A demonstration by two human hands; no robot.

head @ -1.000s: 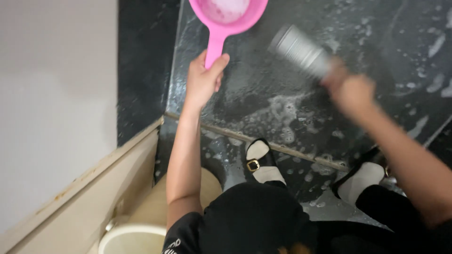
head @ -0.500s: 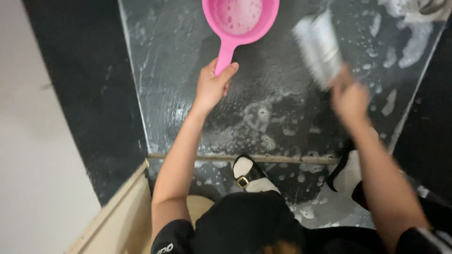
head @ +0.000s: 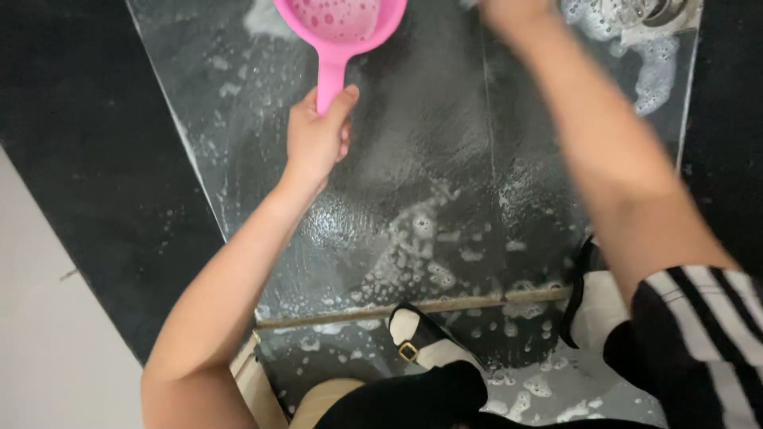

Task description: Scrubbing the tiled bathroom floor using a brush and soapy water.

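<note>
Left hand [head: 316, 139]: closed around the handle of the pink scoop [head: 340, 32], thumb laid up along the handle, arm stretched out from the near left.
Pink scoop: held over the far part of the wet floor [head: 413, 183], bowl facing up with soapy water and bubbles in it; the far rim is cut off by the top edge of the view.
Right hand [head: 509, 12]: only the wrist and the heel of the hand show at the far edge; I cannot tell how far it is open or whether it holds anything.
Change: a second ago the right hand gripped a pale scrubbing brush lower down and to the right on the floor; half a second ago the brush was nearer the scoop; now the hand has gone further away and the brush is out of view.
Scoop over time: its place relative to the left hand is much the same across the three moments, still level and still holding water.
Judgement: the scrubbing stroke seems to have moved toward the far end, near the floor drain [head: 648, 9].
Wet floor: dark, glossy, with foam patches [head: 421, 238] in the middle and thicker foam by the drain.
Near edge: a metal strip [head: 413, 308] crosses the floor; two black-and-white sandals [head: 425, 345] stand just past it.
</note>
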